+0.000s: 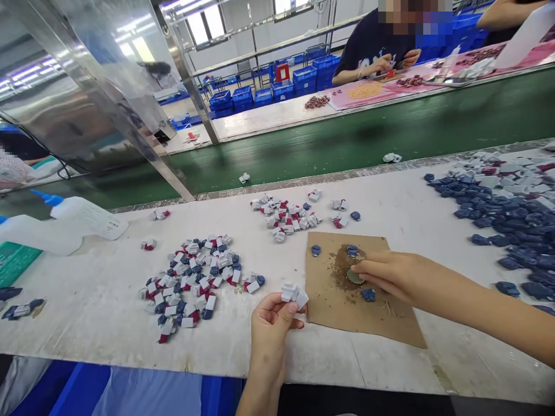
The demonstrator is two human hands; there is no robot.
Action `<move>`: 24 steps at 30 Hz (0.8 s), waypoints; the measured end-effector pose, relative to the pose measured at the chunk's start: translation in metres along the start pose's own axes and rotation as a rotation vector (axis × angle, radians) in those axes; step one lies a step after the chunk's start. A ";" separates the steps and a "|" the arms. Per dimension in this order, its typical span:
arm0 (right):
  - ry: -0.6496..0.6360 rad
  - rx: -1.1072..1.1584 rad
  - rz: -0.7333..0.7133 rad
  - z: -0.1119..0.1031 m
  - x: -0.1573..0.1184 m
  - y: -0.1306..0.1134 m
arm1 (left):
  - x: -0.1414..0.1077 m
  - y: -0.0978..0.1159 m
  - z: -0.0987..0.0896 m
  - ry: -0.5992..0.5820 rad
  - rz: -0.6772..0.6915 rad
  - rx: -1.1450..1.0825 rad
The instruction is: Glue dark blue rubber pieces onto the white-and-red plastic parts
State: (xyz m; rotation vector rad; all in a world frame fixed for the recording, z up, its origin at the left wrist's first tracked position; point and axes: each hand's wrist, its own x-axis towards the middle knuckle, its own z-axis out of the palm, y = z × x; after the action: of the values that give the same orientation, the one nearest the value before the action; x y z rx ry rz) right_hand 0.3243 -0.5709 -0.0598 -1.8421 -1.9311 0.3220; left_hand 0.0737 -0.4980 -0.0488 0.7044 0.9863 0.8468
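My left hand [273, 323] is closed in a pinch on a small pale grey block-shaped piece [293, 294], held just left of a brown cardboard sheet [329, 315]. Over the cardboard, my right hand [390, 276] has its fingers drawn together at a small round greenish disc or shallow cap [354, 277]. Its fingertips meet the disc's edge; whatever they pinch is hidden. A dark wet stain surrounds the disc. Small dark blue pieces lie about it, one beyond it [352, 251], one at the left [316, 250] and one nearer me [368, 295].
Left of the cardboard lies a heap of grey, red and blue pieces [195, 277], with a smaller grey-red heap [286, 216] behind. Many blue pieces [498, 214] cover the right side. White bottles [87, 216] lie at left. Beyond runs a green belt [347, 147]; a person [368, 46] works across it.
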 end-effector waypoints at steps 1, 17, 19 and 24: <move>-0.032 -0.027 -0.048 0.005 0.002 0.002 | -0.001 -0.001 0.001 0.020 0.011 -0.011; 0.009 0.171 0.032 -0.013 0.015 -0.039 | -0.009 -0.003 0.011 -0.037 -0.029 -0.105; 0.069 0.314 0.102 -0.022 0.013 -0.060 | -0.012 -0.002 0.011 -0.094 -0.030 -0.104; 0.062 0.455 0.068 -0.028 0.012 -0.089 | -0.017 -0.001 0.012 -0.224 -0.009 -0.153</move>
State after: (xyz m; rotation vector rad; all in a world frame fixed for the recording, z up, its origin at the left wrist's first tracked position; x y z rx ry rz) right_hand 0.2591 -0.5704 0.0072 -1.5943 -1.5920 0.6584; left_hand 0.0801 -0.5143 -0.0380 0.6479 0.7158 0.8073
